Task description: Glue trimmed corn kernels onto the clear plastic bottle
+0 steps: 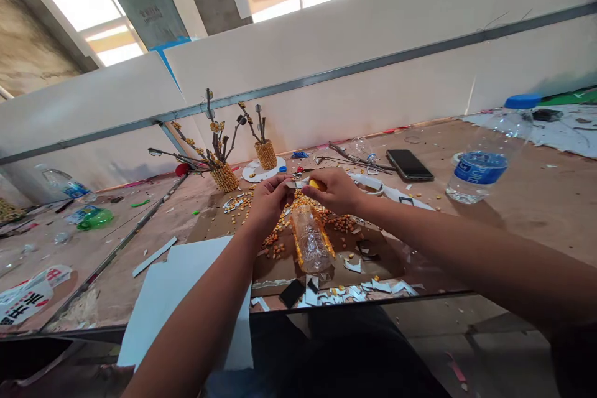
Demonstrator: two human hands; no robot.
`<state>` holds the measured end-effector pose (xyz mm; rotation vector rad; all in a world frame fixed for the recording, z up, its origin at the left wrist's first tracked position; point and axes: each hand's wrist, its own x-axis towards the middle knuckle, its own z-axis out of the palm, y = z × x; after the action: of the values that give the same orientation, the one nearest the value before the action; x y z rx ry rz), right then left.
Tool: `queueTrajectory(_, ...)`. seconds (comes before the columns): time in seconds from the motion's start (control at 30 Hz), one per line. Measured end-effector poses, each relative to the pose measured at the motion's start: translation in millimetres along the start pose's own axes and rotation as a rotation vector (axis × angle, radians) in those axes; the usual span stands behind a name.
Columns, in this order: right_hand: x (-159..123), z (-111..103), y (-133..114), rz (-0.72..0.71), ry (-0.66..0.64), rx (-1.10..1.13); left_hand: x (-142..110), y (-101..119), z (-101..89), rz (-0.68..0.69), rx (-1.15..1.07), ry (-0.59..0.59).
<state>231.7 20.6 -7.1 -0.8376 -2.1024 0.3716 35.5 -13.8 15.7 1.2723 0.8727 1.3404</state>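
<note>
My left hand (272, 200) pinches one end of a small white strip (295, 185) above the table. Close beside it, my right hand (338, 189) is closed around a small yellow object (318, 185), its kind mostly hidden by the fingers. The right thumb lies near the strip's other end. Just below both hands, a clear plastic bottle (311, 242) lies on its side, with rows of corn kernels along its sides. Loose corn kernels (342, 222) are scattered around it on a brown board.
Behind stand two kernel-covered pots with twigs (224, 177) (265, 154). A phone (409, 165) and a water bottle (480, 165) are at right. White scraps (359, 293) line the front edge; a white sheet (196, 286) overhangs it at left.
</note>
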Motion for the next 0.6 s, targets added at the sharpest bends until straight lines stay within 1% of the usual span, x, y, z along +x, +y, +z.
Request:
queueTrajectory(0.23,-0.5,-1.3,1.3,-0.021,0.007,-0.006,-2.4,2.6,1.3,-0.034,-0.054,-0.029)
queueTrajectory(0.33,-0.4,0.3,1.4,-0.028,0.014,0.007,-1.8,0.5,1.1,-0.025,-0.037,-0.029)
queueTrajectory(0.47,0.3,1.1,0.3,0.006,0.050,0.053,-2.3,-2.9,3.2,-0.010,0.006,-0.036)
queueTrajectory(0.6,1.2,-0.5,1.5,-0.003,0.040,0.108,-1.7,-5.8,2.8,0.032,0.050,-0.044)
